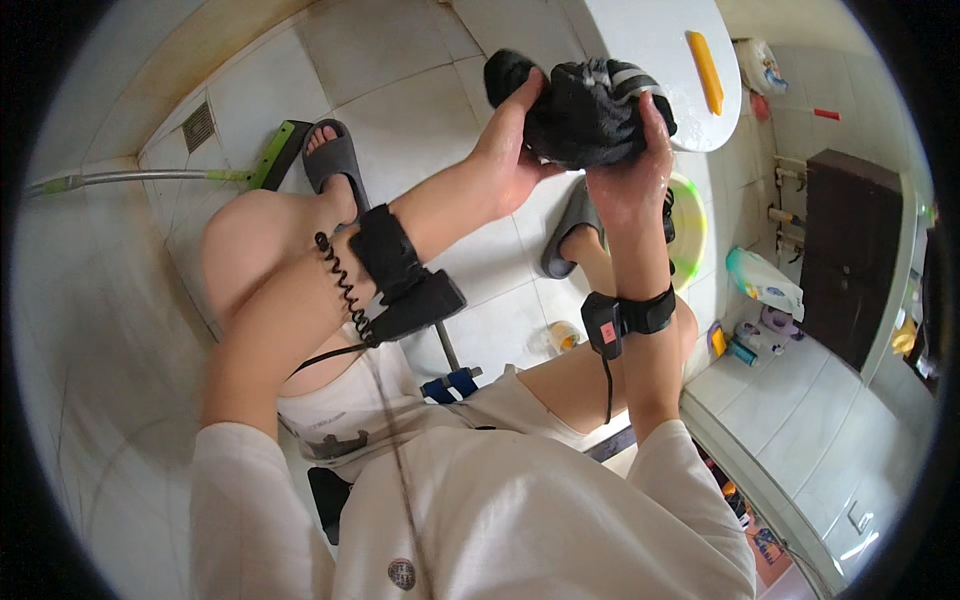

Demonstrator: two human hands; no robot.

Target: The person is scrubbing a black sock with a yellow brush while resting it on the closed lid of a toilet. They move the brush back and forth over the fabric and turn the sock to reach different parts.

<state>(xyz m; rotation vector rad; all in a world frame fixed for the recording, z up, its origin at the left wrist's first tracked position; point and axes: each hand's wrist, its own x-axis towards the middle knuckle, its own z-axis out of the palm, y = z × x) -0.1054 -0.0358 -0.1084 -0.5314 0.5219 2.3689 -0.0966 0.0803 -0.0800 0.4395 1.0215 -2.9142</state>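
Observation:
My left hand (508, 150) and my right hand (632, 190) are raised together in front of me. Between them is a bunched black cloth with pale grey stripes (590, 115), gripped from both sides. Its exact kind does not show; one dark end sticks up past my left thumb. My right thumb presses on the striped part, and the skin of that hand looks wet, with suds. Below my right hand stands a light basin with a lime-green rim (700, 225); dark items show in it, partly hidden by my forearm.
A long yellow bar (705, 72) lies on a white rounded surface (640, 30) beyond my hands. To the left, a green-and-black broom head (278, 155) rests on the tiled floor. A clear cup (564, 337), a detergent pouch (765, 282) and a dark cabinet (850, 255) are nearby.

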